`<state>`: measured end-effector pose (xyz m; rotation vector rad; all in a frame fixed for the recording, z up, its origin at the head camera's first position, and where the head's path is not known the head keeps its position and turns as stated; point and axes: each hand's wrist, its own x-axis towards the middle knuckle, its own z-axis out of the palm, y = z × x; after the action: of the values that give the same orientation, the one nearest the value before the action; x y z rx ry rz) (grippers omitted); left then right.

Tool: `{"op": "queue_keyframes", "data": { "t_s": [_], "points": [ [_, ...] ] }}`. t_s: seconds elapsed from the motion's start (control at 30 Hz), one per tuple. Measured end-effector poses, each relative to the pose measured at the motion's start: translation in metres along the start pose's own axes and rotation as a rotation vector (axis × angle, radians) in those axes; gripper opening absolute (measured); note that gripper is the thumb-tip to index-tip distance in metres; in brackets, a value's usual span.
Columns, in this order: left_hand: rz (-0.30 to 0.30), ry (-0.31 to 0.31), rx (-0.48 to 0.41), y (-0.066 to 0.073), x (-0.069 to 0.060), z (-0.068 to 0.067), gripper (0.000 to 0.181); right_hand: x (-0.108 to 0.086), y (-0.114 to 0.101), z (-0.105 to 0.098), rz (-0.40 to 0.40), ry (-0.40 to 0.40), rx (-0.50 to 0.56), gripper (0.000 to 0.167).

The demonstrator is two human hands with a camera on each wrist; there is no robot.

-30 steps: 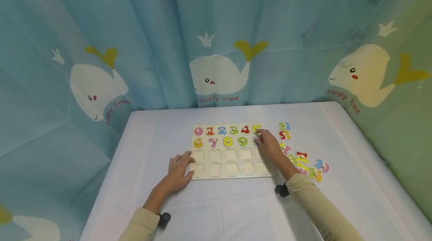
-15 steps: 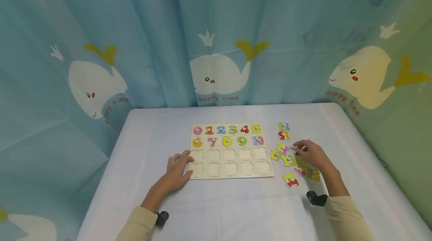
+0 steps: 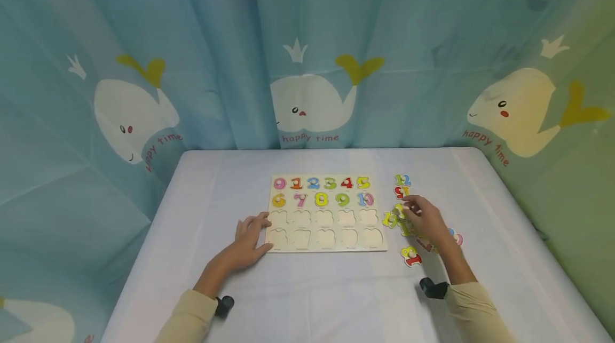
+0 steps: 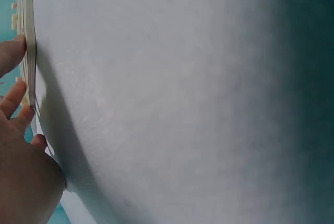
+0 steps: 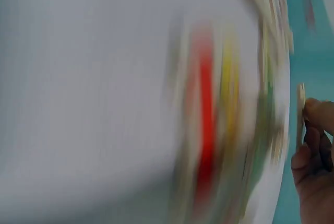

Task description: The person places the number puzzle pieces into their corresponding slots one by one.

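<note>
A: Step in hand, and how to do it well?

B: Looks like fitting numbers. Nearest first: left hand (image 3: 245, 246), fingers spread, touching the puzzle board (image 3: 311, 200) along its left edge, gripping nothing. Light pressure there should stop it sliding. Right hand (image 3: 428, 220): thumb and fingers nearly together, pinching one wooden number piece (image 5: 300, 119) over the loose pile (image 3: 406, 229), right of the board. Which number, can't tell. Best to lift it clear of its neighbours, read it, turn it upright, match the outline, then press flat.

A: Counts, near to far?

B: Two sleeves (image 3: 187, 316), two wrist cameras (image 3: 434, 288). One 18 piece (image 3: 410, 256), two hands. One board: ten empty recesses (image 3: 325, 238), two rows of five; beyond, eleven seated numerals (image 3: 321, 200), 0 to 10. Loose pile: overlapped, partly behind the right hand, no safe count. Past it, one red-and-yellow piece (image 3: 400, 192), then one 12 piece (image 3: 402, 180).

A: Backdrop?

B: One curtain (image 3: 216, 65), three big whales (image 3: 312, 103) plus part of a fourth, lower left.
</note>
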<state>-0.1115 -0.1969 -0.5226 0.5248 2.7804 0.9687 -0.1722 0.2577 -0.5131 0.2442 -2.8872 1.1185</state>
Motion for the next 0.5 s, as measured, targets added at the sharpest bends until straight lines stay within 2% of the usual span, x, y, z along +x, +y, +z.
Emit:
{"op": "queue_keyframes", "data": {
  "t_s": [0.1, 0.23, 0.3, 0.4, 0.5],
  "points": [
    [0.017, 0.018, 0.0, -0.002, 0.0, -0.003, 0.051, 0.018, -0.042, 0.044, -0.106, -0.045, 0.073, 0.028],
    [0.034, 0.007, 0.003, -0.003, 0.0, -0.003, 0.051, 0.03, -0.103, 0.107, -0.147, -0.182, 0.131, 0.03],
    [0.03, -0.004, 0.011, -0.003, -0.001, -0.003, 0.046, 0.034, -0.13, 0.134, -0.171, -0.226, 0.137, 0.032],
    [0.026, -0.003, 0.018, -0.003, 0.0, -0.001, 0.035, 0.039, -0.154, 0.162, -0.228, -0.226, 0.104, 0.031],
    [0.027, 0.001, 0.024, -0.002, 0.001, 0.0, 0.034, 0.042, -0.163, 0.175, -0.248, -0.178, 0.063, 0.032]
  ]
}}
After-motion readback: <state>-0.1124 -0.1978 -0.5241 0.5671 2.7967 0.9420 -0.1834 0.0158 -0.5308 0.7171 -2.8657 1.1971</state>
